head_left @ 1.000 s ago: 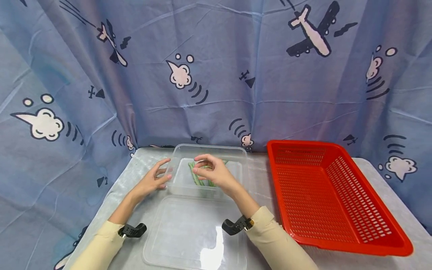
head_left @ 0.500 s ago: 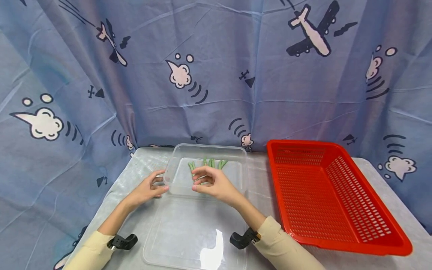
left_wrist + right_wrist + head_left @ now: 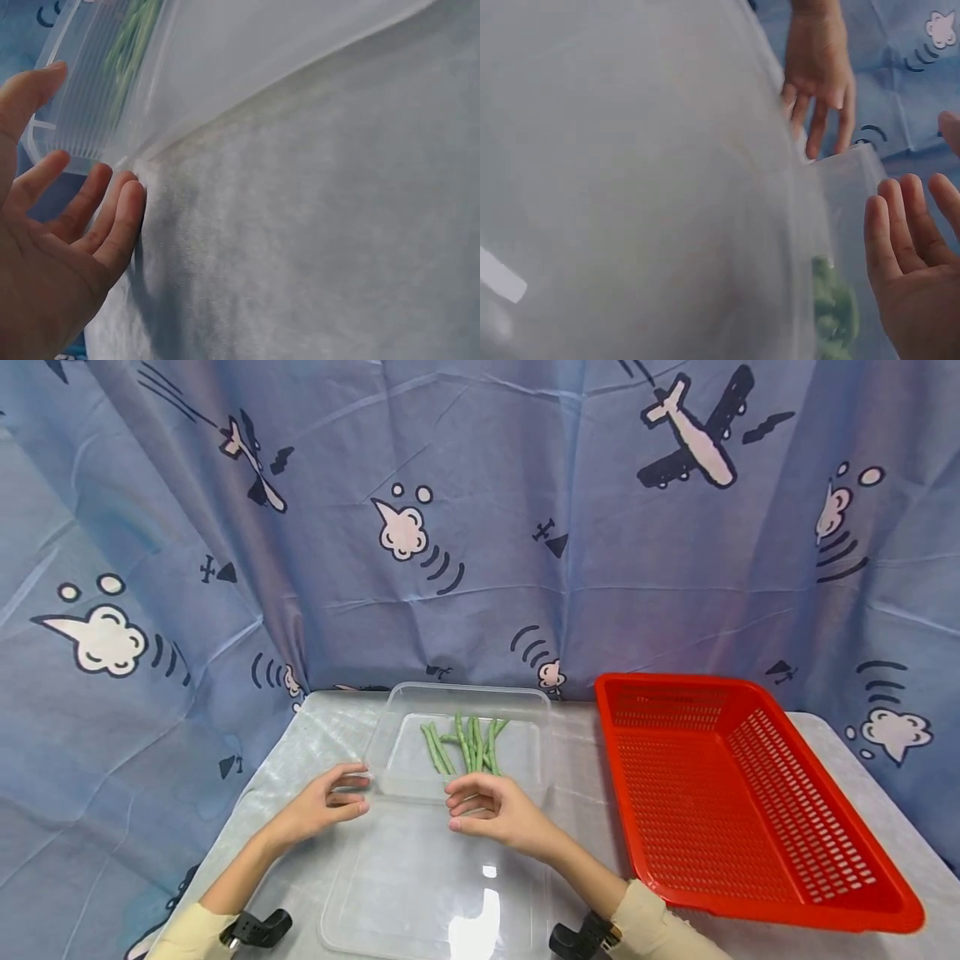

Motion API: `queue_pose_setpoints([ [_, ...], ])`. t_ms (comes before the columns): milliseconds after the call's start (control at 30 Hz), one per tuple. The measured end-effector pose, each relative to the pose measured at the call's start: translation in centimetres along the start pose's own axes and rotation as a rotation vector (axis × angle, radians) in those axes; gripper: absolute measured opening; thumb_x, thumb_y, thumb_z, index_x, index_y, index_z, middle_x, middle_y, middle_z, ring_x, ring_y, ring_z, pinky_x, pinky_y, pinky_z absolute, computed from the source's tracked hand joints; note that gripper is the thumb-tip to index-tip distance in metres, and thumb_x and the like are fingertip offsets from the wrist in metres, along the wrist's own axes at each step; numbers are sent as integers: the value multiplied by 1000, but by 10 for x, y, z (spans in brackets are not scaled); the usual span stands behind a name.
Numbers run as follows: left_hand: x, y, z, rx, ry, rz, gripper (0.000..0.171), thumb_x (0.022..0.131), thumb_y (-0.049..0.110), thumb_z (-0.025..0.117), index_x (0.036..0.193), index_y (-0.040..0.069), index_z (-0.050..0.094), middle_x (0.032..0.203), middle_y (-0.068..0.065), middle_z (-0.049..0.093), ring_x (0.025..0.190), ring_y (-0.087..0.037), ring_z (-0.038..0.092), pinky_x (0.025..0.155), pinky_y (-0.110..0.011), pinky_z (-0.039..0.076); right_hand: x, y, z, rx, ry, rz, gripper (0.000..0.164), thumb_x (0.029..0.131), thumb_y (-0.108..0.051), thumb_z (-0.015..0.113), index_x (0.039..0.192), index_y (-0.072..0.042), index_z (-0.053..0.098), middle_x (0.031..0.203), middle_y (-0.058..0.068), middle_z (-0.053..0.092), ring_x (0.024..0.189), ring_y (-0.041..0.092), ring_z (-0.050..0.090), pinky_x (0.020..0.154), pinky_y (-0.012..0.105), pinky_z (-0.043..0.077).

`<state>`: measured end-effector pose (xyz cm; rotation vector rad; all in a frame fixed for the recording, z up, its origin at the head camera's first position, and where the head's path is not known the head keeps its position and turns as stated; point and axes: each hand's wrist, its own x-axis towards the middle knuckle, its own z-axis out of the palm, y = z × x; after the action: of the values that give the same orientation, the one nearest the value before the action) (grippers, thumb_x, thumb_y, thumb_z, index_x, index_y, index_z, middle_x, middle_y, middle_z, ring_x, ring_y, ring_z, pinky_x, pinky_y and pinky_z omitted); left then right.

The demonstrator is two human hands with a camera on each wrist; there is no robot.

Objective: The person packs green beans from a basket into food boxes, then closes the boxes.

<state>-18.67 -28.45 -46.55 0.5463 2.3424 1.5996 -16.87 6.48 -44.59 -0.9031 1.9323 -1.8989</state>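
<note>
Several green beans lie in a loose bunch inside a clear plastic container at the back of the table. My left hand hovers just off the container's front left corner, its fingers softly bent around nothing. In the left wrist view, that hand has thumb and fingers spread apart. By the container's front wall is my right hand, above the far part of a clear flat lid, also holding nothing. Its fingers look relaxed in the right wrist view.
A large red plastic basket with slotted sides stands to the right, its near edge close to my right sleeve. The lid lies directly in front of the container. A blue patterned curtain hangs behind the table.
Both hands have drawn back toward me from the container. My right hand has come from over the beans to the front wall, so the bunch now shows. My left hand has left the container's side.
</note>
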Motion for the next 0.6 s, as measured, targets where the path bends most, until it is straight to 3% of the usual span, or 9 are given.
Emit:
queue_pose_setpoints([
  [133, -2, -1, 3, 1, 7, 22, 64, 95, 8, 72, 147, -8, 39, 139, -35, 47, 121, -50, 54, 94, -42, 49, -15, 6, -5, -24, 41, -1, 38, 90, 0, 76, 124, 12, 60, 115, 31, 62, 104, 43, 63, 91, 44, 52],
  [300, -4, 1, 9, 1, 17, 13, 64, 94, 9, 74, 146, -9, 40, 138, -36, 47, 119, -50, 54, 95, -47, 48, -31, 13, -10, -42, 150, -32, 32, 90, 3, 74, 115, 17, 61, 108, 34, 63, 97, 29, 66, 87, 37, 53],
  [467, -6, -2, 10, -4, 39, 18, 61, 94, 8, 74, 144, -9, 44, 137, -35, 49, 119, -49, 55, 95, -48, 48, -42, 15, -15, -96, 258, -2, 27, 91, 0, 75, 110, 16, 64, 101, 24, 68, 91, 24, 68, 81, 29, 54],
  [600, -6, -3, 11, 10, 45, 21, 59, 94, 9, 74, 142, -10, 46, 136, -33, 50, 119, -48, 55, 94, -46, 48, -52, 12, -18, -143, 337, 45, 25, 91, -4, 76, 107, 12, 66, 98, 16, 70, 91, 26, 69, 81, 30, 54],
])
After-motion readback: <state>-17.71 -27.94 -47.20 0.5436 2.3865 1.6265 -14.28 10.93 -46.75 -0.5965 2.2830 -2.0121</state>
